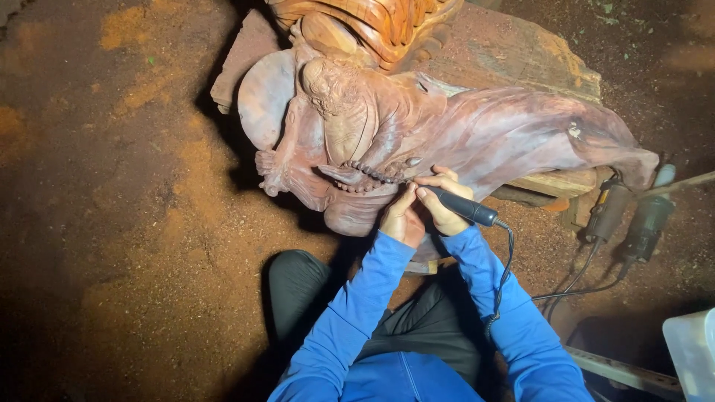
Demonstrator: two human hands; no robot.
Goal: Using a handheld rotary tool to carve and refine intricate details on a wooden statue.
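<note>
A large reddish-brown wooden carving point(447, 126) of a robed figure with a string of beads lies on its side over wooden blocks. My right hand point(443, 199) grips a black pen-shaped rotary tool point(465, 207), its tip against the carving next to the beads. My left hand point(402, 217) rests against the carving just beside the tool tip, its thumb touching the right hand. Both arms wear blue sleeves. A black coiled cord point(505, 272) runs down from the tool's rear end.
Reddish sawdust covers the ground point(126, 223). Two dark power tools point(629, 216) with cables lie at the right beside the wooden block point(521, 52). A pale plastic container point(693, 357) stands at the lower right corner. My knee in dark trousers point(298, 286) is under the carving.
</note>
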